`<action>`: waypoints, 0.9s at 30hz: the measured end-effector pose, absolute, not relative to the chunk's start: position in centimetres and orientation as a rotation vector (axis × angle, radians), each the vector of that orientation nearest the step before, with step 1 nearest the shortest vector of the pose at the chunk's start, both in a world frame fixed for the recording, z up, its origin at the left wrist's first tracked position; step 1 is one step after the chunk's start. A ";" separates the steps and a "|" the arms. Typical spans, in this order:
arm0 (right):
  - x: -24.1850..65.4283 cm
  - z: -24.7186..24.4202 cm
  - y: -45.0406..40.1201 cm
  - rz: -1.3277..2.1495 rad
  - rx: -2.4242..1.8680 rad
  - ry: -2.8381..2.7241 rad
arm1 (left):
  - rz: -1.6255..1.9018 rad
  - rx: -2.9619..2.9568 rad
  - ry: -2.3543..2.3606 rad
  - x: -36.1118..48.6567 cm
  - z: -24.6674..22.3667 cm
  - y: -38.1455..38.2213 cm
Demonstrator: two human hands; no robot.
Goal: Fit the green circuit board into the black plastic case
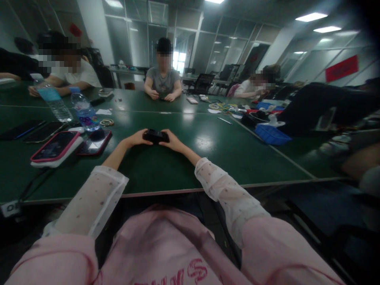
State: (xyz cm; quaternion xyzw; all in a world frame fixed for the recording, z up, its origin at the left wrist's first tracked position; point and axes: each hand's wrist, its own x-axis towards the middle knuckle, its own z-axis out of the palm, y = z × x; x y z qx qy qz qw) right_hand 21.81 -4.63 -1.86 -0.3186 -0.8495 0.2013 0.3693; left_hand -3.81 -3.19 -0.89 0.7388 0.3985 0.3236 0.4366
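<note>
A small black box-shaped device is held just above the green table, or rests on it; I cannot tell which. My left hand grips its left end, fingers behind and thumb in front. On its right end my right hand has closed in the same way. The device's exact kind is too dark to make out. To the left of my left hand lies a phone in a red case, apart from it.
Further left are a red-cased phone on a white block, two water bottles and a tape roll. At right stand a blue basket and tangled cables; a pen lies nearer. Several people sit around the table.
</note>
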 end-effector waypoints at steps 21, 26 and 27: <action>21.8 -1.9 -4.7 0.512 -0.858 -2.177 | 0.799 1.824 0.996 -3.5 0.0 -4.1; 21.7 -1.9 -4.8 0.516 -0.850 -2.179 | 0.796 1.830 1.012 -3.5 0.1 -4.3; 21.7 -1.8 -4.8 0.515 -0.849 -2.179 | 0.794 1.827 1.015 -3.4 0.1 -4.3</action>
